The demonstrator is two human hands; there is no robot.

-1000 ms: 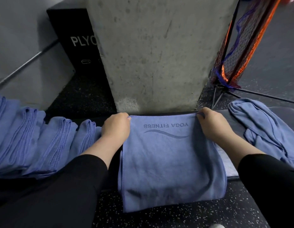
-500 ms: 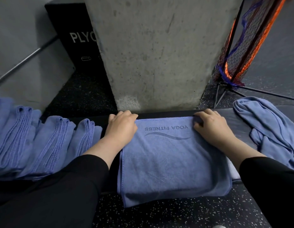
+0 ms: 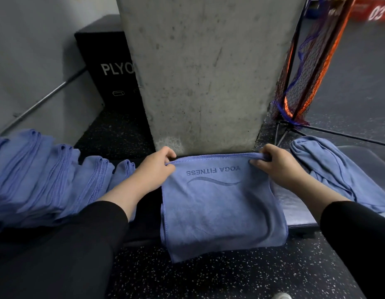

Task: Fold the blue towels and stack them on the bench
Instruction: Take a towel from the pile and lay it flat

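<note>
Landmark: concrete pillar [image 3: 208,72], centre back of the head view.

Blue towel [image 3: 221,208] lies directly in front of the pillar's base, draped over the dark worktop [image 3: 295,210]. Near edge hangs over the worktop's front toward the speckled floor [image 3: 219,279]. Printed "YOGA FITNESS" with a wave line reads upside down, near the far hem.

Left hand [image 3: 153,170]: grasping the towel's far left corner, thumb and fingers pinched on the hem, just in front of the pillar's left base corner. Right hand [image 3: 277,164]: grasping the far right corner, fingers curled over the hem, in front of the pillar's right base corner. Far hem is raised slightly between the two hands. Both forearms in black sleeves.

Left of the pillar: row of folded blue towels [image 3: 47,180] on the worktop, overlapping one another. Right of the pillar: loose crumpled blue towel [image 3: 338,169], near the right hand, not touching it.

Behind the pillar's left side: black box [image 3: 107,67] lettered "PLYO". Right of the pillar: orange and black netting [image 3: 303,76] on a frame.
</note>
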